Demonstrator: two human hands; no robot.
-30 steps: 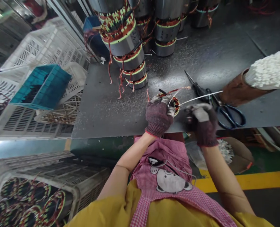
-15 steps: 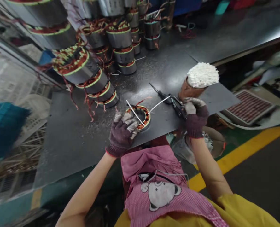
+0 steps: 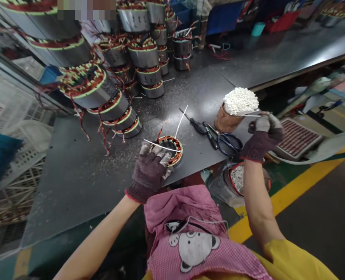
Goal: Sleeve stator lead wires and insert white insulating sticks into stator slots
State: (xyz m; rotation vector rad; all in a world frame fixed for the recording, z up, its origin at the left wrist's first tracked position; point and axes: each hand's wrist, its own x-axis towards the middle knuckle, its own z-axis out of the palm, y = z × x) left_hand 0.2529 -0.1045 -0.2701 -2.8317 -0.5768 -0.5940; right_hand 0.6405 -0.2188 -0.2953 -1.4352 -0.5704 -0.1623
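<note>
A small motor stator (image 3: 177, 156) with red copper windings lies near the table's front edge. My left hand (image 3: 150, 171), in a dark glove with pale fingertips, grips its left side. Two thin white sleeves stick out of the stator: one white sleeve (image 3: 182, 121) points up and away, the other crosses the ring's opening. To the right, my right hand (image 3: 267, 132) pinches a thin white stick (image 3: 250, 115) beside a brown cup (image 3: 226, 119) packed with white sticks (image 3: 241, 101). Scissors with dark handles (image 3: 230, 144) and a dark pointed tool (image 3: 197, 125) lie between the hands.
Tall stacks of wound stators (image 3: 145, 58) with hanging red leads stand at the back left. Below the table edge is a bin (image 3: 237, 177) with white scraps. A tray of dark red pieces (image 3: 297, 138) sits at the right. White crates (image 3: 23, 155) stand at the left.
My right hand has moved off the scissors to the right, beside the cup, and now holds a white stick. The stator has turned under my left hand, and its white sleeves point differently.
</note>
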